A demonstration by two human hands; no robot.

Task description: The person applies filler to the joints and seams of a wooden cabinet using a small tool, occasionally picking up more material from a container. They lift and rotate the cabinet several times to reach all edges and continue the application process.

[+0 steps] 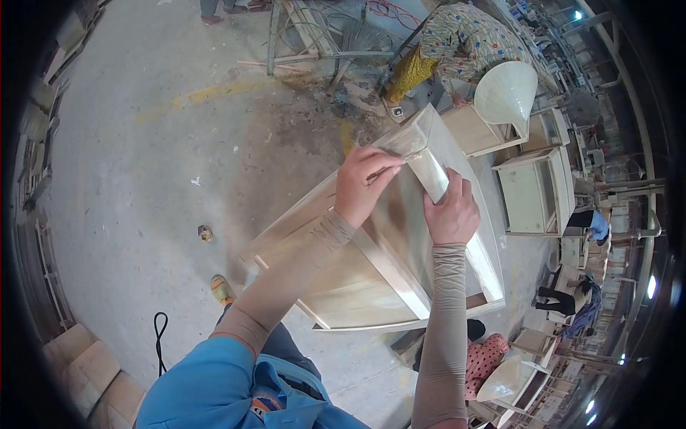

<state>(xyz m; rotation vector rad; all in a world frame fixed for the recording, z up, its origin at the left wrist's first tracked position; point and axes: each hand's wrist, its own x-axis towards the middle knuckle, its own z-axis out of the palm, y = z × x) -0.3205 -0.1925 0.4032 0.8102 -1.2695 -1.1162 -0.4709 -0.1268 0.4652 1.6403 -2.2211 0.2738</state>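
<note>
Hands apart, both at wooden frame (394,269). Right hand (454,213) clamped over pale rail (429,174); left hand (362,187) fingertips pinched together at the corner, can't tell if they hold anything. Frame lies beneath both hands, corner pointing ahead of them. Rail's long axis slants from between hands, rightward, back toward wearer. Crossbar left of right forearm roughly parallel.

The wooden frame (357,286) is of pale cream colour. The sleeves (441,322) are beige and the shirt (196,386) is bright blue. The floor (143,186) is grey, and one garment (484,363) is pinkish red with dark dots.
</note>
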